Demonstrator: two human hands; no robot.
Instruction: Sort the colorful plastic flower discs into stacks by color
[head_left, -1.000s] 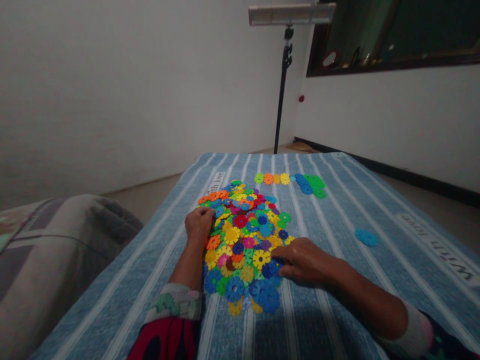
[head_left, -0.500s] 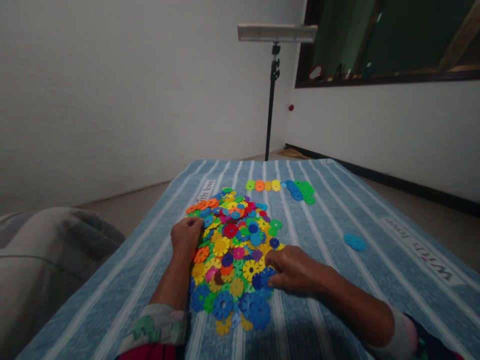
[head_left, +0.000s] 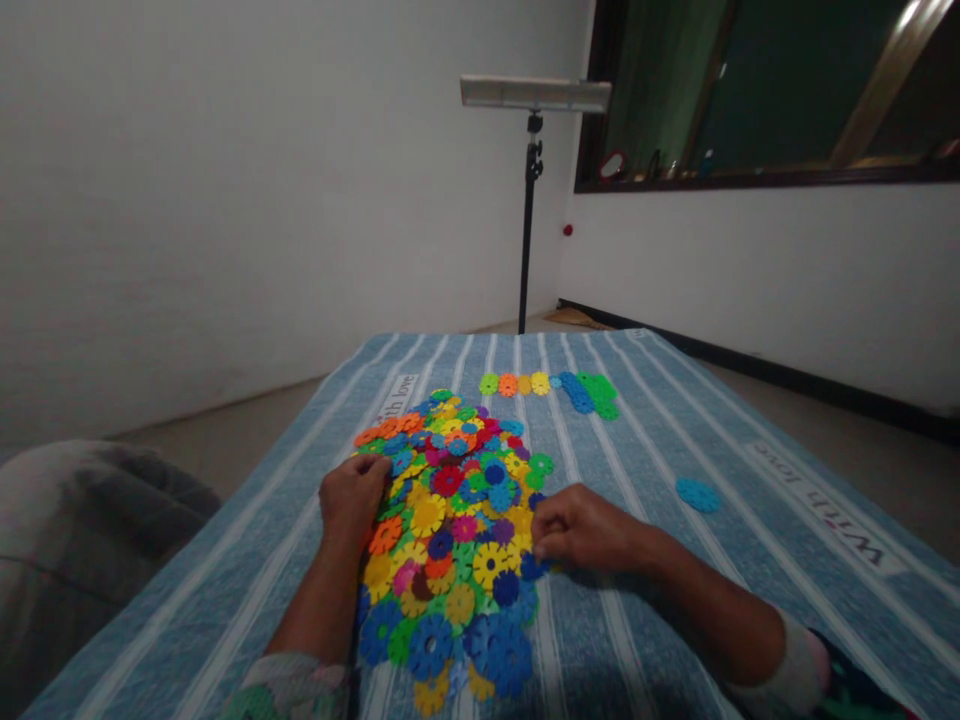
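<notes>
A heap of notched plastic flower discs in many colours lies on the striped cloth between my two hands. At the heap's left edge rests my left hand, its fingers curled together against the discs; what they hold, if anything, is hidden. My right hand is at the right edge, thumb and fingers drawn together just above a dark blue disc. Whether that disc is in the pinch cannot be made out. Larger blue discs lie at the heap's near end.
Beyond the heap runs a row of discs, ending in overlapping blue and green discs. Light blue discs lie apart on the right of the cloth. A lamp on a stand rises behind. Grey fabric is at left.
The view has shifted slightly, so everything sits lower and further left. My right hand's fingers have drawn closer together at the heap's edge. My left hand stays beside the heap.
</notes>
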